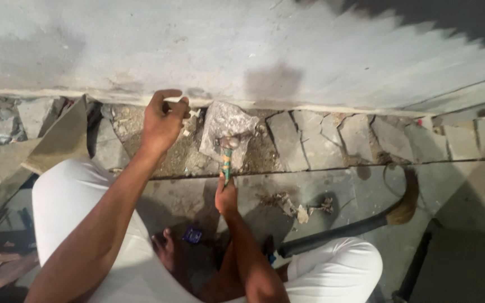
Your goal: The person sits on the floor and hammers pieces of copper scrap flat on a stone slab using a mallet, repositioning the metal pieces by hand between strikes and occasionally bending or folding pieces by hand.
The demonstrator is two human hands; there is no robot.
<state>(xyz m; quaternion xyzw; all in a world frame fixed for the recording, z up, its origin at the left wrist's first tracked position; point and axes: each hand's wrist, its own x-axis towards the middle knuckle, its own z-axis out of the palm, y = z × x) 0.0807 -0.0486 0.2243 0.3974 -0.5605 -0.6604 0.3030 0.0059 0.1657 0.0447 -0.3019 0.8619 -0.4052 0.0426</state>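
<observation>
Below, cracked concrete floor (321, 185) — grey wall (254, 50)

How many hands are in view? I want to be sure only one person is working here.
2. The left hand is raised by the wall's base; the right hand grips a hammer over a broken slab.

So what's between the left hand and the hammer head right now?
In the head view, only rubble-strewn broken floor bed lies between the left hand and the hammer, whose head rests on a loose grey slab chunk.
</observation>
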